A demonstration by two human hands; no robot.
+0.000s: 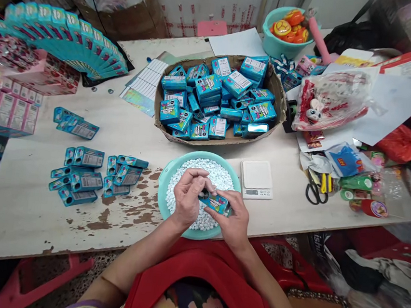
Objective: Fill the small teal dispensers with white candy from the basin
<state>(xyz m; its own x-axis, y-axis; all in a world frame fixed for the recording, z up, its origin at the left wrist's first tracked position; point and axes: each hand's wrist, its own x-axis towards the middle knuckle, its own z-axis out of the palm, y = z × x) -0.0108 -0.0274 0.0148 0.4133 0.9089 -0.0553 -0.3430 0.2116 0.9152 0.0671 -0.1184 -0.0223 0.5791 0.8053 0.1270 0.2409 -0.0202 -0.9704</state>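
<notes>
From where I stand, the held box (214,203) looks like slick printed card, glossy blue, and the boxes (208,87) heaped in the carton (192,140) catch the light with a metallic sheen, against its dull, rough-edged brown cardboard. The basin (163,193) is smooth plastic, the sweets (207,166) smooth and pale. The counter (39,220) has a matt painted look, flaked into coarse brown patches. The scale (256,176) appears to be smooth white plastic, the bag (344,107) clear, crinkled, shiny plastic, the apron (147,289) matt red cloth.
</notes>
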